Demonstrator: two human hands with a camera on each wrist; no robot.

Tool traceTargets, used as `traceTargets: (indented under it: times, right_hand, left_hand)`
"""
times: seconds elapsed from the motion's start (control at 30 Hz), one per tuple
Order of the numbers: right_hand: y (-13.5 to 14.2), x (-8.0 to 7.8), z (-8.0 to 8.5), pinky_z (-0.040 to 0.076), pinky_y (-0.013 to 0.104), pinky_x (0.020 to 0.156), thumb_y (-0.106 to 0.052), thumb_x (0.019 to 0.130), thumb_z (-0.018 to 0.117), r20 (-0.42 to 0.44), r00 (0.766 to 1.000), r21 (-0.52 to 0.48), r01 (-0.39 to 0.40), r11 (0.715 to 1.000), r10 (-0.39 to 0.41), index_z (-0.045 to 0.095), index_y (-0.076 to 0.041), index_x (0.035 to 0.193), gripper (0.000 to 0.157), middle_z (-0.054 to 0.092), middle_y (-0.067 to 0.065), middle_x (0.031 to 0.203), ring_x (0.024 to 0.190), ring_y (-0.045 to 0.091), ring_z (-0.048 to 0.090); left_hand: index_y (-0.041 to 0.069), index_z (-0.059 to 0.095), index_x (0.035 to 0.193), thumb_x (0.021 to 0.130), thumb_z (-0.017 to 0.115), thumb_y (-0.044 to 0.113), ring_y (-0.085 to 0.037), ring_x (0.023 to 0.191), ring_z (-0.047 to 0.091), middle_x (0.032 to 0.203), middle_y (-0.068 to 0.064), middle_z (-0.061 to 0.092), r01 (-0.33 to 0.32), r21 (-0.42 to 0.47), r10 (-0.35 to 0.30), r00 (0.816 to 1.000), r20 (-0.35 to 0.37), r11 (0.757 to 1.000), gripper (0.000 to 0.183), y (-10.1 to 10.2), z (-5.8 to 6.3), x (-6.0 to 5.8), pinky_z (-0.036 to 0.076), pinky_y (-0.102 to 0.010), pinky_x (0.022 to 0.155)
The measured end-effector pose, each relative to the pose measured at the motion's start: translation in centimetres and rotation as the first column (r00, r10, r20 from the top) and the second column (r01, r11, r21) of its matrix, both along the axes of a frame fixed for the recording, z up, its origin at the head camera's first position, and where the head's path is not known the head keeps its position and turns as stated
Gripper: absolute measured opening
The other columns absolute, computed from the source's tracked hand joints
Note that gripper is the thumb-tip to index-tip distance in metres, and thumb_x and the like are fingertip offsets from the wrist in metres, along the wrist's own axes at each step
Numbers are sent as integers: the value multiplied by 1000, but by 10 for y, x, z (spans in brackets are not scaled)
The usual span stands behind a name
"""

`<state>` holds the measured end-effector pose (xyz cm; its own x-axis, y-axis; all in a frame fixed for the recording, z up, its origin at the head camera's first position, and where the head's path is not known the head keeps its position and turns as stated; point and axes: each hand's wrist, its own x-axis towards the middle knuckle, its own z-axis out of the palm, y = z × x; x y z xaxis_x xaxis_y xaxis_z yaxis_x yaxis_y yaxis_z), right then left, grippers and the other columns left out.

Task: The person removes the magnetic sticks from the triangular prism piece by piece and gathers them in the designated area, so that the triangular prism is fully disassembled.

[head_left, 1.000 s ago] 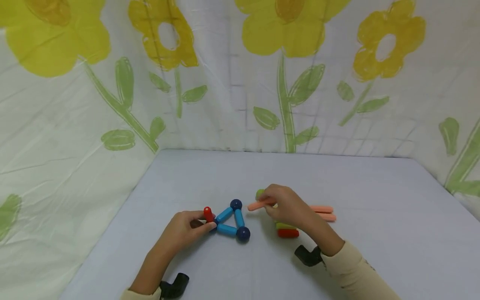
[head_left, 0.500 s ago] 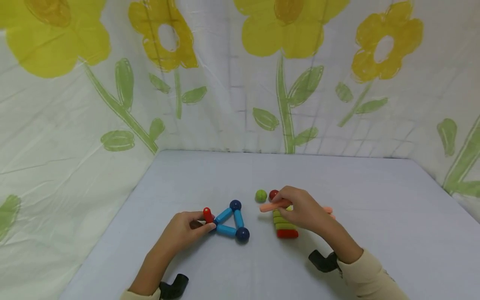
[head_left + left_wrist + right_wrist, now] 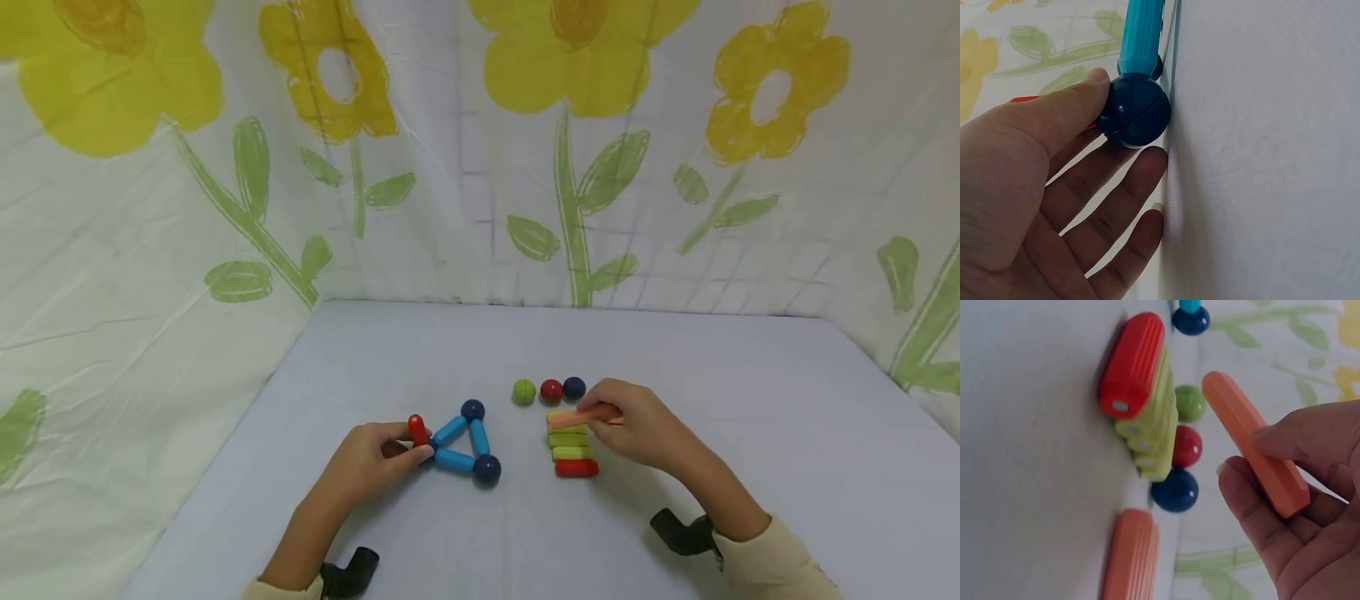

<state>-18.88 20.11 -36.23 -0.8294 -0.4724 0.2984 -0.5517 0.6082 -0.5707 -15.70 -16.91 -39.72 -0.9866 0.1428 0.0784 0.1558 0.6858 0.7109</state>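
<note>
At the left corner of a triangle of light-blue magnetic rods [image 3: 453, 461] and dark-blue balls, my left hand [image 3: 363, 462] pinches a dark-blue ball [image 3: 1135, 112] between thumb and fingers. A short red rod [image 3: 417, 430] sticks up from that corner. My right hand [image 3: 637, 421] holds a longer orange magnetic rod [image 3: 1257, 444] between thumb and fingers, over the row of yellow-green rods [image 3: 570, 442]. In the right wrist view this rod is raised off the table, tilted, its far end free. Other orange rods [image 3: 1132, 559] lie on the table, mostly hidden behind the right hand in the head view.
Behind the yellow-green rods sit a green ball [image 3: 524, 392], a red ball [image 3: 551, 391] and a dark-blue ball [image 3: 574, 387]. Another red rod [image 3: 577, 468] lies at the near end of that row. A flower-printed sheet [image 3: 450, 208] hangs behind the white table [image 3: 750, 375].
My right hand has moved right with the orange rod, from beside the triangle to over the yellow-green rods, uncovering the balls behind. My left hand and the triangle stay in place.
</note>
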Motion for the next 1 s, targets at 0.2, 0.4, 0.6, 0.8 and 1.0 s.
traceTargets:
  times: [0.2,0.4,0.6,0.8,1.0]
  right_hand:
    - [23,6,1,47,26,59,1,85,76,65,998,-19,27,999,-26,71,-12,95,17,60,-8,81,71,12,51]
    - [45,12,-5,52,27,65,-6,84,80,24,999,4,33,999,-34,71,-16,93,16,67,-9,90,77,9,57]
    - [59,12,-4,50,27,64,7,81,74,25,1000,48,10,999,-11,72,-15,93,25,66,-6,91,77,10,53]
    - [65,10,-4,53,31,69,5,81,77,30,1000,160,0,987,-5,72,-13,93,22,67,-6,92,80,11,58]
    - [63,10,-8,53,36,70,5,80,78,33,997,244,55,968,-65,71,-15,88,22,66,-6,89,82,16,60]
  left_hand:
    - [14,78,100,86,82,30,-11,77,67,92,3,73,-4,6,4,1000,9,1000,22,0,0,0,57,-35,76]
    - [14,78,101,85,82,29,-11,77,67,91,3,73,-9,-1,9,1000,8,1000,22,1,0,-1,58,-35,77]
    - [14,78,100,85,82,29,-11,77,66,91,3,73,-14,-1,14,1000,10,1000,21,2,0,0,57,-34,76]
    - [13,78,101,85,82,28,-12,77,66,91,3,73,-18,4,18,999,26,1000,22,3,1,1,58,-35,77]
    - [14,78,101,86,82,29,-11,77,65,91,4,72,-20,-17,20,1000,23,1000,23,3,2,1,57,-35,76]
